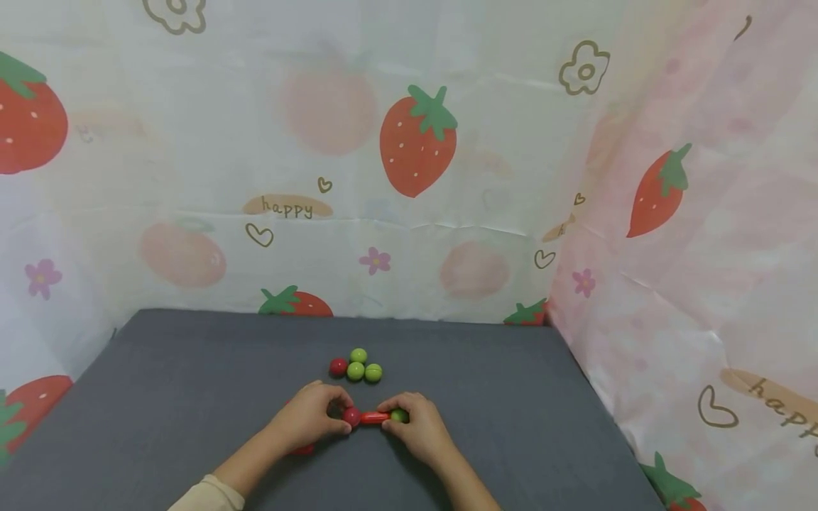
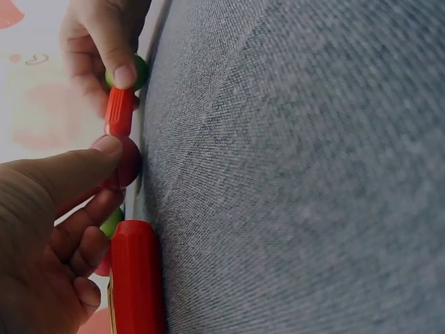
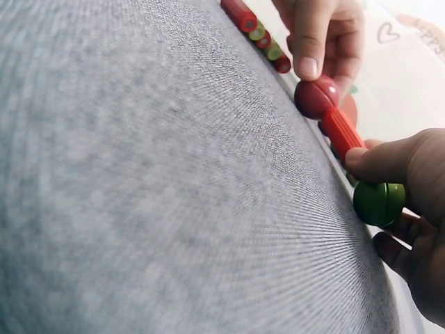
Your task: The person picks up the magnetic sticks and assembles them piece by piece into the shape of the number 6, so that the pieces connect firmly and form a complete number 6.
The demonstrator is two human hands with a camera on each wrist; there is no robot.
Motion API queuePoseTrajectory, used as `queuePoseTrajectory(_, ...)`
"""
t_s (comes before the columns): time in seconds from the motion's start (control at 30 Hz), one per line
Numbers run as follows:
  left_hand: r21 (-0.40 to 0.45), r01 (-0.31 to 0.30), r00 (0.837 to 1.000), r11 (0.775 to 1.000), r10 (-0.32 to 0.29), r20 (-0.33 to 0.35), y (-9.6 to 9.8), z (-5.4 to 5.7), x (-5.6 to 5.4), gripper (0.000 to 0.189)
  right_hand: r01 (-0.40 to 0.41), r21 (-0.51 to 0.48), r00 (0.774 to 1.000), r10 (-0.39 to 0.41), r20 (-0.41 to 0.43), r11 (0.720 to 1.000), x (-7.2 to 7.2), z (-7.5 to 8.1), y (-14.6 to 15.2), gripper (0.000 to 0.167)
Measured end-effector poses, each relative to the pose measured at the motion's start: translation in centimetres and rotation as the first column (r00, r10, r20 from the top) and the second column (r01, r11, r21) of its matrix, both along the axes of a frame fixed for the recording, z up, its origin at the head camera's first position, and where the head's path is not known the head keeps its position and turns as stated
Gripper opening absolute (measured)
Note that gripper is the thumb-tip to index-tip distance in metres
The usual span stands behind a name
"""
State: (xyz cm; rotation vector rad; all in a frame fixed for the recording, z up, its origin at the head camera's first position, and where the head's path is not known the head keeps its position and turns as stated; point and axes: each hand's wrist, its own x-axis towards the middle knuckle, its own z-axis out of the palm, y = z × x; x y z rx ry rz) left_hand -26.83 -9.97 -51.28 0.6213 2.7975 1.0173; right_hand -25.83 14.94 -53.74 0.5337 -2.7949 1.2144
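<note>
My left hand [image 1: 311, 413] pinches a glossy dark red ball [image 1: 352, 416] between thumb and fingers. A short ribbed red tube [image 1: 374, 418] runs from that ball towards a green ball [image 1: 400, 415]. At the tube's other end, my right hand [image 1: 418, 428] pinches near where the tube meets the green ball; in the right wrist view its thumb lies on the tube [image 3: 343, 132]. The ball, tube and green ball form one line, like a small dumbbell. Whether the joints are fully seated I cannot tell.
Beyond the hands sit a red ball [image 1: 339, 367] and several green balls [image 1: 356, 371] in a cluster. A larger red cylinder [image 2: 137, 278] lies by the left hand, mostly hidden by the forearm in the head view. A strawberry-print curtain [image 1: 409, 248] borders the grey table [image 1: 498, 397].
</note>
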Motion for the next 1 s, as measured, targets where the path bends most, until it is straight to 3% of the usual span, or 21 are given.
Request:
queuePoseTrajectory(0.23, 0.011, -0.032, 0.999, 0.999, 0.033, -0.033, -0.5, -0.1, 0.4, 0.027, -0.002, -0.001, 1.0, 0.002, -0.01, 1.0, 0.1, 0.0, 0.1, 0.021)
queuePoseTrajectory(0.47, 0.04, -0.167, 0.986, 0.985, 0.166, 0.011, -1.8, 0.7, 1.9, 0.028, 0.0, -0.001, 1.0, 0.0, 0.005, 1.0, 0.1, 0.0, 0.1, 0.021)
queuePoseTrajectory(0.57, 0.075, -0.195, 0.981, 0.978, 0.194, 0.017, -3.0, 0.9, 2.6, 0.026, -0.004, -0.002, 1.0, 0.004, 0.009, 1.0, 0.0, 0.1, 0.0, 0.021)
queuePoseTrajectory(0.77, 0.134, -0.186, 0.983, 0.973, 0.183, 0.032, -5.3, 0.9, 3.9, 0.02, -0.006, -0.009, 1.0, 0.006, -0.014, 1.0, 0.0, 0.1, 0.1, 0.021)
queuePoseTrajectory(1.0, 0.097, -0.146, 0.988, 0.984, 0.14, 0.065, -6.8, 0.1, 5.1, 0.021, -0.01, -0.017, 1.0, 0.009, -0.02, 1.0, 0.2, 0.2, 0.0, 0.021)
